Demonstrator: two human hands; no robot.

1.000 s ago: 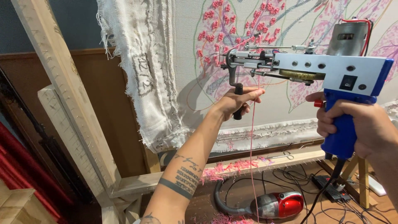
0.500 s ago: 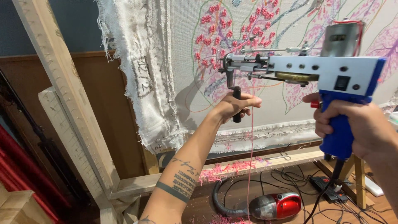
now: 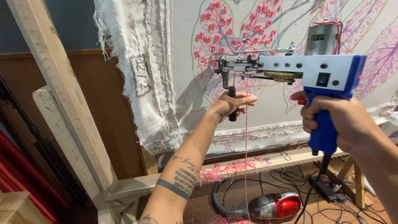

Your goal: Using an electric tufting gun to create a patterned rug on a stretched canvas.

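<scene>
Left hand (image 3: 232,103) grip pinches tufting gun (image 3: 306,68) front handle; right hand (image 3: 338,122) grip wraps blue handle; pink yarn (image 3: 246,166) hangs below.

Floor (image 3: 215,207) with vacuum (image 3: 273,206), cables (image 3: 290,178)

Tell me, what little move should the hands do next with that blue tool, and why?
Probably ease the tufting gun forward so its tip meets the cloth. The right hand grips the blue handle, the left hand holds the black front grip, and the pink yarn hangs down from the front. The tip sits beside pink tufts on the drawn pattern; whether it touches is unclear.
</scene>
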